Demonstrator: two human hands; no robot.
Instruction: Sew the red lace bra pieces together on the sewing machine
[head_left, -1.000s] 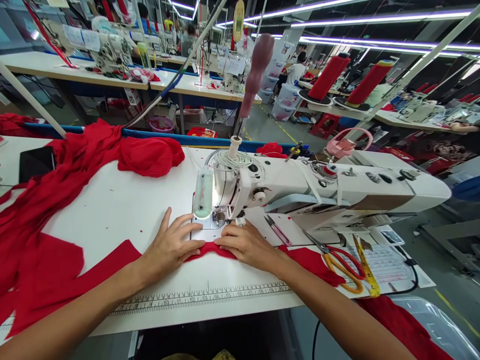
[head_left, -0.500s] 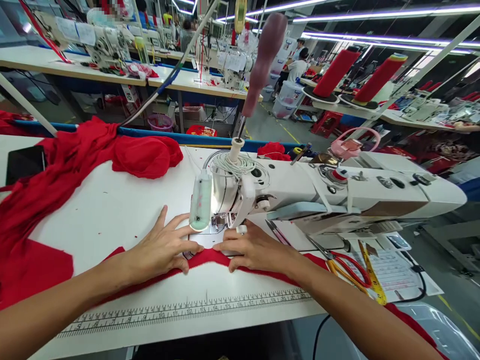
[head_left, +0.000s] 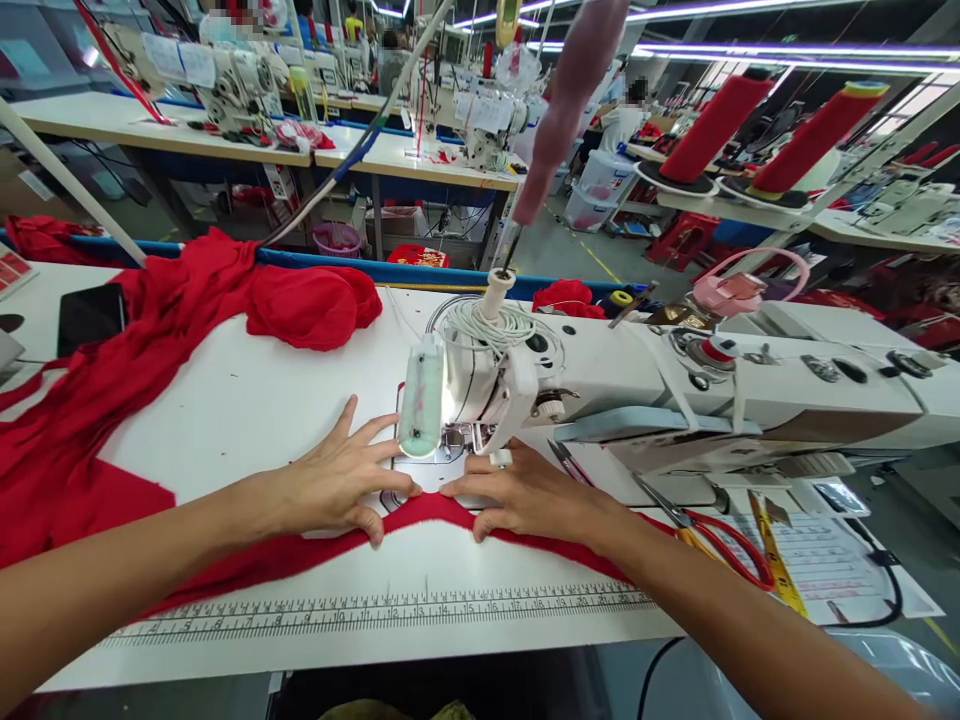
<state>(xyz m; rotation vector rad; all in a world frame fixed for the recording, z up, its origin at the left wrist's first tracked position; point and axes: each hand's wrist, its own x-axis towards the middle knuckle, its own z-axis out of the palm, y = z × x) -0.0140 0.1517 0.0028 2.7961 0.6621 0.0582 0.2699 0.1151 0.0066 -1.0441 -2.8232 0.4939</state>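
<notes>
A strip of red fabric lies in front of the sewing machine, rising to a small peak between my hands. Thumb and index finger of my left hand grip its edge, while the other fingers spread toward the needle area. On the opposite side, my right hand pinches the same strip between thumb and fingers, close under the machine head. A light-coloured ring sits on one right finger. The needle and presser foot are partly hidden behind a pale green lamp.
Scissors, a yellow tape measure and a written sheet lie at the right. A printed ruler runs along the front edge. Bunched red cloth and a black phone are at the left. Thread cones stand behind.
The view has shifted, so the machine and table appear farther right. Both hands keep hold of the red fabric in nearly the same place by the machine.
</notes>
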